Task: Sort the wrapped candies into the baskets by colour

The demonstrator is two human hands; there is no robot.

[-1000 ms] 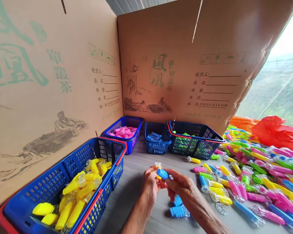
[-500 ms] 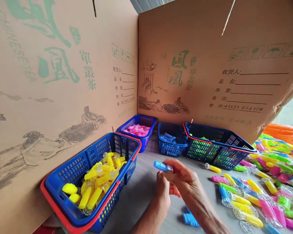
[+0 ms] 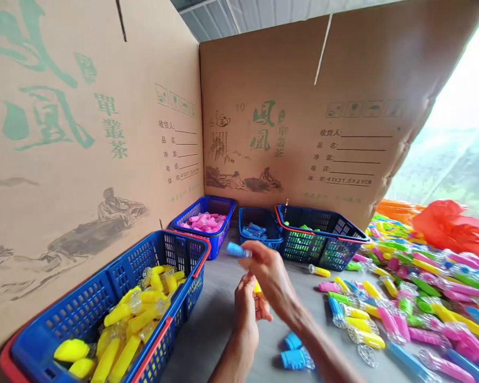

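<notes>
My right hand (image 3: 268, 268) pinches a blue plastic tube (image 3: 236, 250) by its clear end, the blue part pointing left. Just below it, my left hand (image 3: 245, 306) is closed with curled fingers around a yellow piece (image 3: 257, 288), mostly hidden by both hands. Loose blue pieces (image 3: 295, 358) lie on the grey table (image 3: 207, 330) beside my right forearm. To the left, a large blue basket (image 3: 75, 303) with red handles holds yellow tubes (image 3: 131, 319) with clear ends.
Along the cardboard walls (image 3: 247, 69) stand a basket of pink tubes (image 3: 219, 242), a small basket of blue ones (image 3: 263, 244) and a dark basket (image 3: 323, 250) with green ones. A mixed-colour pile (image 3: 415, 303) spreads over the right side, near a red plastic bag (image 3: 447, 226).
The camera view has shifted to the right. My right hand has lifted the blue tube up and away from my left hand, and a yellow piece now shows at my left fingers.
</notes>
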